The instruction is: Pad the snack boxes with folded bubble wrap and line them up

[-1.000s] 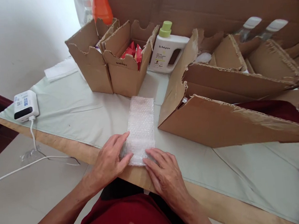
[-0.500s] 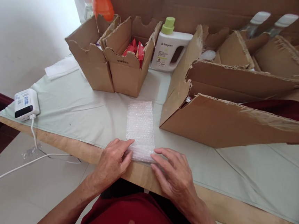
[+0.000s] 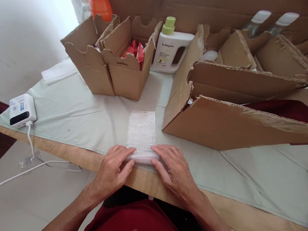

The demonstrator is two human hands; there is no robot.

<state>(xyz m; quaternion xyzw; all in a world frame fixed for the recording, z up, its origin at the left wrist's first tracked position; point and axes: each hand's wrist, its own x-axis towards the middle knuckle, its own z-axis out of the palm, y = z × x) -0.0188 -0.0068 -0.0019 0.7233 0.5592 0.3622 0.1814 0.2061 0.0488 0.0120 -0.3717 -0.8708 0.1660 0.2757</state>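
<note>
1. Pale cloth (image 3: 71, 124) covers most of the table, bare wooden edge (image 3: 73, 152) showing along the near side.
2. Bubble wrap (image 3: 142, 131) lies on that cloth close to the edge, its near end folded into a thick strip.
3. From where I stand, the left hand (image 3: 116, 166) is partly closed, pinching one end of the strip between thumb and fingers.
4. Opposite, the right hand (image 3: 174, 167) curls likewise, gripping the other end.
5. Behind, a white bottle (image 3: 167, 51) stands between cardboard boxes (image 3: 125, 78).
</note>
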